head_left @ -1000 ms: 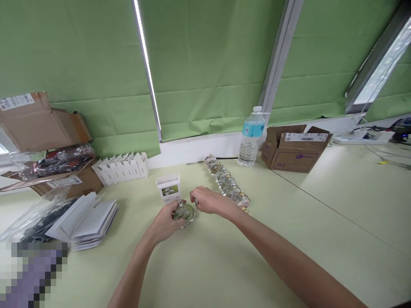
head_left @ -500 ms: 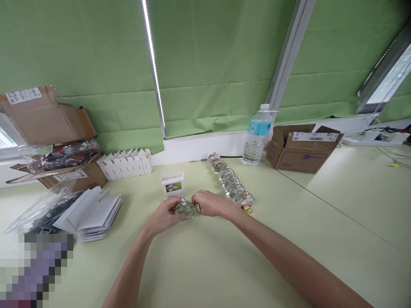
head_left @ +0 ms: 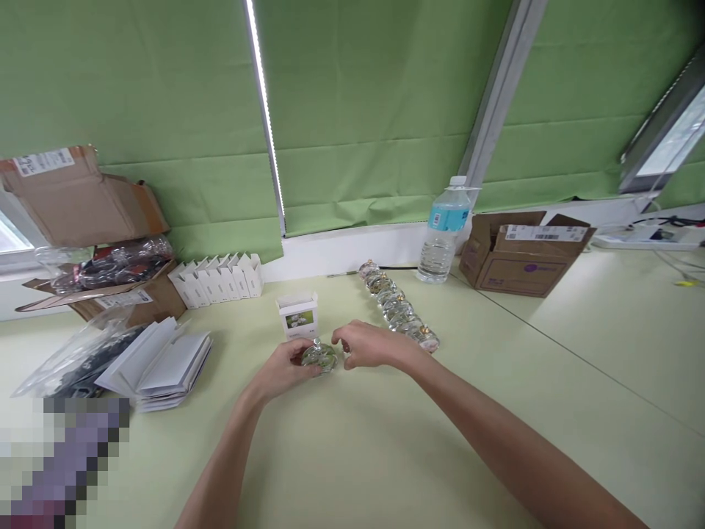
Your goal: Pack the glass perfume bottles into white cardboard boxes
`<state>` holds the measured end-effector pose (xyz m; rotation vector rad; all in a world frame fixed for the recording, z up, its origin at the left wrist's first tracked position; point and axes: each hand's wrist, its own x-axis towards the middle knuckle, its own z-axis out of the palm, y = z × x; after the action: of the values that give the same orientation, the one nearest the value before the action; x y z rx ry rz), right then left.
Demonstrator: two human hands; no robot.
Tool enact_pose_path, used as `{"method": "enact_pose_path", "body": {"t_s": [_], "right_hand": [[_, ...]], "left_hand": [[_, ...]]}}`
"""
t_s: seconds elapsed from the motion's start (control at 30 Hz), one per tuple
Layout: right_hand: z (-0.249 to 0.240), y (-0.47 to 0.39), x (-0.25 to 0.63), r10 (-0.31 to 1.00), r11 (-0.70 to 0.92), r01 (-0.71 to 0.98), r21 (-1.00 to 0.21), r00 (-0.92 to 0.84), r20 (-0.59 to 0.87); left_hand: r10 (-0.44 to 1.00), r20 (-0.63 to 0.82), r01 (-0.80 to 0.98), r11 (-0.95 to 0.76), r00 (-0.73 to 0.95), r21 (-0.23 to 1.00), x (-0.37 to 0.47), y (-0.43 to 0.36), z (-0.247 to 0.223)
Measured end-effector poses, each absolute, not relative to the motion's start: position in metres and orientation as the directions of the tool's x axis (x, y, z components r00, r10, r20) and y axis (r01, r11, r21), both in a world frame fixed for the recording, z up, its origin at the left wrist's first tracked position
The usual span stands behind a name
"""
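My left hand (head_left: 286,369) grips a round clear glass bottle (head_left: 320,357) by its left side, low over the table. Just right of the bottle is my right hand (head_left: 364,345), its fingers curled; whatever it may hold is too small to make out. Behind the bottle stands an open white box (head_left: 298,317) with a green picture on its front. A row of similar glass bottles (head_left: 397,308) with gold-coloured tops runs diagonally behind my right hand.
White boxes (head_left: 217,283) stand at the back left, beside cardboard boxes (head_left: 118,209) and white folded papers (head_left: 173,367). A water bottle (head_left: 440,239) and an open brown carton (head_left: 529,261) stand at the back right. A power strip (head_left: 644,239) lies beyond.
My right hand has drawn slightly away from the bottle, its fingers loosened somewhat. The gold piece near my right wrist no longer shows. My left hand keeps its grip.
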<state>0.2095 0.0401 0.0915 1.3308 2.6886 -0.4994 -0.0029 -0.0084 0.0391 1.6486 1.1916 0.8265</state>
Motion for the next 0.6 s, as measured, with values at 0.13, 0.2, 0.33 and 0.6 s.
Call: {"method": "enact_pose_path", "body": {"t_s": [0.13, 0.2, 0.33, 0.6], "right_hand": [[0.108, 0.038, 0.22, 0.778, 0.53, 0.804, -0.269, -0.588, -0.224], [0.117, 0.035, 0.225, 0.782, 0.533, 0.792, -0.299, -0.596, -0.185], [0.141, 0.026, 0.226, 0.737, 0.585, 0.692, -0.423, -0.671, -0.08], [0.164, -0.031, 0.285, 0.395, 0.67, 0.22, -0.709, -0.914, 0.09]], "left_hand": [[0.951, -0.003, 0.357, -0.114, 0.31, 0.927, -0.004, -0.006, 0.036], [0.95, -0.005, 0.355, -0.112, 0.314, 0.928, -0.004, -0.006, 0.036], [0.947, -0.006, 0.318, -0.102, 0.322, 0.943, -0.003, -0.008, 0.039], [0.953, -0.011, 0.282, -0.079, 0.303, 0.956, -0.002, -0.007, 0.038]]}}
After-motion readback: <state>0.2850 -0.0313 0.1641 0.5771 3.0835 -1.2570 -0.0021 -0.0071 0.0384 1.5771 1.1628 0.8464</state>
